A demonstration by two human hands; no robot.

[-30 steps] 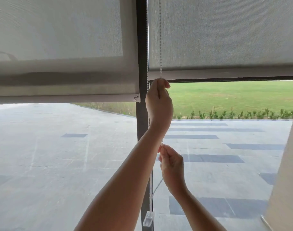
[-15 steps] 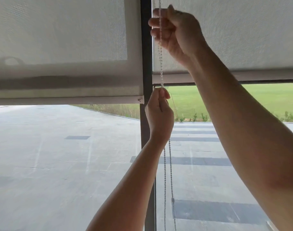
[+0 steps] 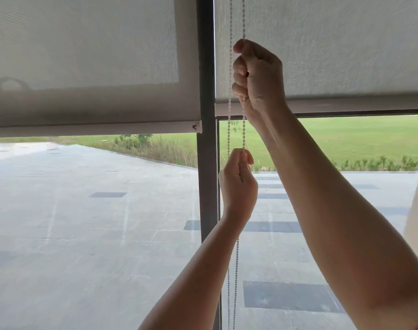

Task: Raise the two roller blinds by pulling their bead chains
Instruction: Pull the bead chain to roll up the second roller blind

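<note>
Since half a second ago: right hand (image 3: 256,75) come down the bead chain (image 3: 243,17) from near the top edge of the view to just above the bottom rail (image 3: 346,107) of the right roller blind (image 3: 334,48); left hand (image 3: 237,184) lower too, now well below that rail, in front of the glass.

Right hand clenched in a fist around the right-hand strand of the chain, thumb on top, strand entering at the thumb and leaving under the heel of the palm. Left hand directly below it, pinching the same strand between thumb and curled fingers. Probably held this way for a hand-over-hand pull: one grip keeping tension while the other hauls down, so the blind does not slip back. Second strand (image 3: 230,67) of the loop hanging free just to the left of both hands, running the opposite way.

Right blind already higher than the left roller blind (image 3: 84,44), whose bottom rail (image 3: 96,128) sits beyond the dark window mullion (image 3: 205,163), to the left of the hands, roughly between them in height. Both blinds only part raised by the look of it.

Hidden or unclear: roller tubes and chain clutch, cut off above the right hand. Chain of the left blind not visible anywhere. Bottom of the loop lost below the left forearm. Strand inside each fist covered by fingers. Faint shape behind the left fabric, not identifiable.
</note>
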